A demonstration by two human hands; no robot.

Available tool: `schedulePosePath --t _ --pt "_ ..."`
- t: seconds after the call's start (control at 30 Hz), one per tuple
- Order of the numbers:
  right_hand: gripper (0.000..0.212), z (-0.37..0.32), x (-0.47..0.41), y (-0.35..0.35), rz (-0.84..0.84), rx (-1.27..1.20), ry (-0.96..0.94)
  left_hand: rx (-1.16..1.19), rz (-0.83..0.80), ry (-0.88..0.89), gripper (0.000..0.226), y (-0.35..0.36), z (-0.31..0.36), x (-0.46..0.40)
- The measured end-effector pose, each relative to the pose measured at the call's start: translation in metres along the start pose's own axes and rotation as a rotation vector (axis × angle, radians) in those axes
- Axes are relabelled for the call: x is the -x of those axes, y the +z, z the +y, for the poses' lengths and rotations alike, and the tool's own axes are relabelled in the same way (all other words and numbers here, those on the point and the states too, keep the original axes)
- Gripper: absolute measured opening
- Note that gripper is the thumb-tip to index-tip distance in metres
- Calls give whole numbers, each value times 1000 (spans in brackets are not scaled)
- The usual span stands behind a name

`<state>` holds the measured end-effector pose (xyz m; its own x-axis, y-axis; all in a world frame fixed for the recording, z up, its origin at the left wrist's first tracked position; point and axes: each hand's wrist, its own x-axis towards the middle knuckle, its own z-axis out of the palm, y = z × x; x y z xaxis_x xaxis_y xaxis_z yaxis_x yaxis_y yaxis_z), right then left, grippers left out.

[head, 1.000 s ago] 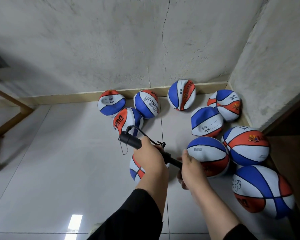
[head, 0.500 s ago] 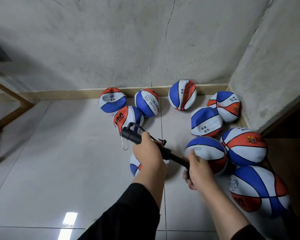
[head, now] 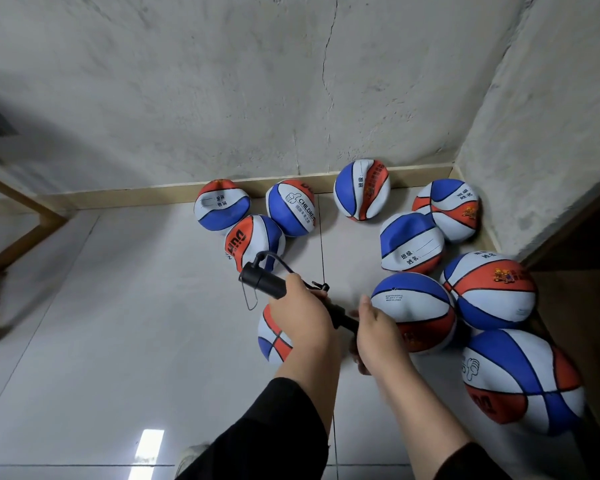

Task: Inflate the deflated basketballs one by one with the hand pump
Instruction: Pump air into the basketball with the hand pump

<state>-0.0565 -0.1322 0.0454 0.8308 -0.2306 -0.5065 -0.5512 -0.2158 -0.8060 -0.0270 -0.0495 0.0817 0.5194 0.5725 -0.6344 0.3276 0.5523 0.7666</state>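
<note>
Held across the middle of the head view is a black hand pump (head: 262, 278). My left hand (head: 300, 318) grips its barrel. My right hand (head: 376, 332) grips the handle end, which the hand hides. A thin black hose (head: 284, 266) loops from the pump's far cap. Under my left hand lies a red, white and blue basketball (head: 272, 341), mostly hidden. Several more such basketballs lie around, among them a dented one (head: 409, 242) and a rounder one (head: 413, 308) beside my right hand.
The balls lie on pale floor tiles (head: 118, 323) in a corner between a cracked concrete wall (head: 291, 81) and a side wall (head: 551, 116). A wooden frame (head: 21, 237) stands at the left. A dark wooden edge (head: 575, 216) borders the right. My shoe (head: 191, 455) shows at the bottom.
My right hand drew the handle out, away from my left hand, and has now come back in towards it, so the gap between the hands is short again. The pump barrel stays in place.
</note>
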Motion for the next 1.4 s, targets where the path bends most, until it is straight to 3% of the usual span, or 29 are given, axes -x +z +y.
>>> schedulePosePath --t 0.27,0.53,0.7,0.93,1.13,1.4 --pt "53 -9 4 2 -12 61 -69 -19 -67 -18 21 3 0 -8" --pt "49 18 0 -41 -18 -179 161 35 -19 -11 11 0 13 -21" --pt "43 11 0 -28 -15 -170 128 -11 -28 3 17 1 7 -13" --pt "54 1 3 4 6 -134 70 -97 -64 69 21 5 -2 7" --pt "59 3 -1 6 -33 -10 -1 -60 -71 12 20 1 5 0" --pt "47 12 3 -33 -76 -182 174 8 -28 11 16 -2 23 -19"
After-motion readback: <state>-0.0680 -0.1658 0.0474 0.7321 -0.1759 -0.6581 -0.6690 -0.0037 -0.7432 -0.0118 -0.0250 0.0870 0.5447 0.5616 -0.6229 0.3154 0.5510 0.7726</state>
